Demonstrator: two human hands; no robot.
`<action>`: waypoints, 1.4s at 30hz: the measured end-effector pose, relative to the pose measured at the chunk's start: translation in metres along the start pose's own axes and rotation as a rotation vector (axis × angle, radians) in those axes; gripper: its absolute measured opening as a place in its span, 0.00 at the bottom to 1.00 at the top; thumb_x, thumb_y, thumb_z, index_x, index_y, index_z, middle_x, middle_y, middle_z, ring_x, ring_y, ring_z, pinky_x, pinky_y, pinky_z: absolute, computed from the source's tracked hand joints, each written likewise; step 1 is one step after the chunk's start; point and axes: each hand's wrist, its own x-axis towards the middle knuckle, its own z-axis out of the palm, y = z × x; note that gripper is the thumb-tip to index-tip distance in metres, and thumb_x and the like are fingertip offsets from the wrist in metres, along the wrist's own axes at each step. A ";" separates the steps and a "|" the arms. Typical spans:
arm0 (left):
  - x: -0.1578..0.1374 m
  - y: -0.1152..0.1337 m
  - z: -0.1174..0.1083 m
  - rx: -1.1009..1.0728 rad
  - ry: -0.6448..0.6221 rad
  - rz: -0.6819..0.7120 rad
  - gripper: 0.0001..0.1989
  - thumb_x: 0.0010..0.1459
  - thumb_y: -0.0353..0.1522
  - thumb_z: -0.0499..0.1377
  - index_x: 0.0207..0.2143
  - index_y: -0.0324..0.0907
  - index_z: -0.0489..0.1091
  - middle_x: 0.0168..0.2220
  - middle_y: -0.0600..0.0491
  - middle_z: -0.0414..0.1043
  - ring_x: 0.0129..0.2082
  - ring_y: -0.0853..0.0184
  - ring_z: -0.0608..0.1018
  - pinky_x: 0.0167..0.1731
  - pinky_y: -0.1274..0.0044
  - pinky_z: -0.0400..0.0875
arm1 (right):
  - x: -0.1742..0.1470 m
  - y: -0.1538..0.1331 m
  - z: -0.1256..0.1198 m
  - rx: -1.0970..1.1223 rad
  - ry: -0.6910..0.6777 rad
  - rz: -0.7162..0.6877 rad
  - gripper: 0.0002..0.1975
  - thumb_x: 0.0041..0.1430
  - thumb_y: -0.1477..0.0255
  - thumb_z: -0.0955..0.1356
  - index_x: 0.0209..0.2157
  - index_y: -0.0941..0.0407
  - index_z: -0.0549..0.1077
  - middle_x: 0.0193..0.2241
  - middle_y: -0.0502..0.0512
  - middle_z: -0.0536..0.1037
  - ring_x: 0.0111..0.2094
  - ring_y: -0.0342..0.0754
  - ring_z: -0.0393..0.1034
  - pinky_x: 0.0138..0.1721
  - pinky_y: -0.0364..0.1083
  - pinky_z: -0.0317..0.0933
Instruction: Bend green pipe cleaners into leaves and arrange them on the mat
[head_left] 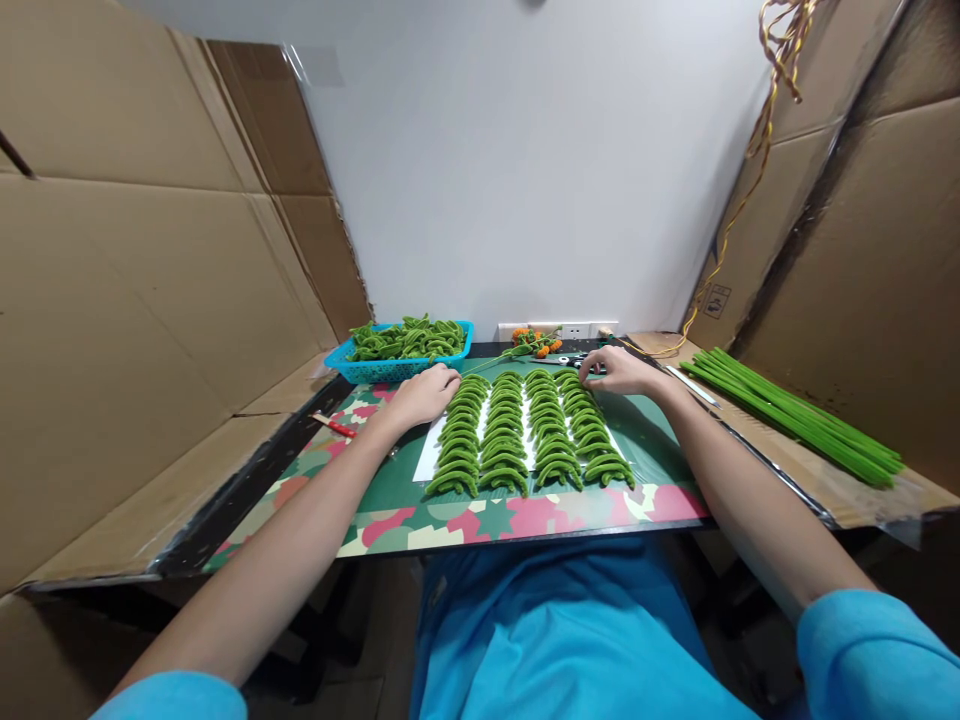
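Four upright columns of curved, fuzzy green chenille pieces point(504, 430) lie on a white paper sheet point(426, 462), the pieces overlapping one below another. At the upper left edge of the leftmost column rests my left hand point(429, 394), its fingers bent and pressed together; whatever is under the fingertips is hidden. My right hand point(621, 371) is at the top of the rightmost column, thumb and fingers curled down close to the uppermost piece. What it pinches, if anything, is too small to make out.
Behind the left hand stands a blue basket point(397, 371) heaped with green pieces. Orange chenille flowers point(541, 342) and black-handled scissors point(574, 362) lie at the back. A red-handled tool point(335, 427) is at left. Long green stems point(795, 415) lie right. Cardboard walls point(150, 250) flank the table.
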 end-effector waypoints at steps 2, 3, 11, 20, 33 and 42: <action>0.000 0.000 0.000 0.000 -0.001 0.000 0.25 0.74 0.43 0.44 0.53 0.49 0.78 0.60 0.47 0.76 0.56 0.53 0.80 0.51 0.68 0.74 | 0.000 -0.001 -0.001 0.010 0.003 -0.019 0.10 0.56 0.75 0.70 0.35 0.55 0.86 0.40 0.55 0.87 0.42 0.53 0.79 0.47 0.47 0.67; 0.000 0.000 0.000 0.000 -0.001 -0.001 0.25 0.74 0.43 0.44 0.53 0.49 0.78 0.60 0.47 0.76 0.56 0.53 0.80 0.50 0.68 0.74 | 0.000 -0.001 -0.001 0.013 0.004 -0.026 0.10 0.56 0.76 0.70 0.35 0.55 0.86 0.41 0.54 0.87 0.42 0.52 0.79 0.48 0.47 0.68; 0.000 0.000 0.000 -0.002 -0.004 -0.009 0.25 0.73 0.44 0.43 0.54 0.49 0.78 0.60 0.47 0.75 0.56 0.52 0.80 0.51 0.67 0.74 | 0.001 0.001 0.002 0.009 0.015 -0.034 0.07 0.56 0.74 0.72 0.35 0.55 0.86 0.41 0.56 0.87 0.42 0.54 0.79 0.45 0.48 0.68; -0.002 0.002 -0.002 -0.005 0.002 -0.008 0.25 0.74 0.43 0.43 0.53 0.49 0.79 0.60 0.46 0.76 0.56 0.52 0.80 0.52 0.66 0.74 | 0.001 -0.008 0.001 -0.005 0.019 -0.072 0.08 0.57 0.75 0.71 0.34 0.55 0.85 0.39 0.55 0.86 0.41 0.53 0.77 0.46 0.48 0.66; -0.004 0.002 -0.002 -0.003 0.005 0.002 0.25 0.75 0.41 0.42 0.52 0.50 0.78 0.59 0.47 0.76 0.57 0.53 0.79 0.54 0.66 0.73 | -0.001 -0.016 0.001 0.008 0.040 -0.083 0.09 0.62 0.73 0.70 0.37 0.55 0.85 0.41 0.55 0.85 0.42 0.51 0.77 0.46 0.46 0.65; -0.004 0.002 -0.002 0.001 0.002 -0.004 0.24 0.75 0.41 0.42 0.52 0.50 0.78 0.59 0.48 0.76 0.57 0.54 0.79 0.54 0.67 0.73 | -0.002 -0.006 0.003 -0.100 0.132 0.129 0.15 0.68 0.63 0.68 0.31 0.55 0.82 0.31 0.58 0.83 0.34 0.52 0.76 0.37 0.47 0.62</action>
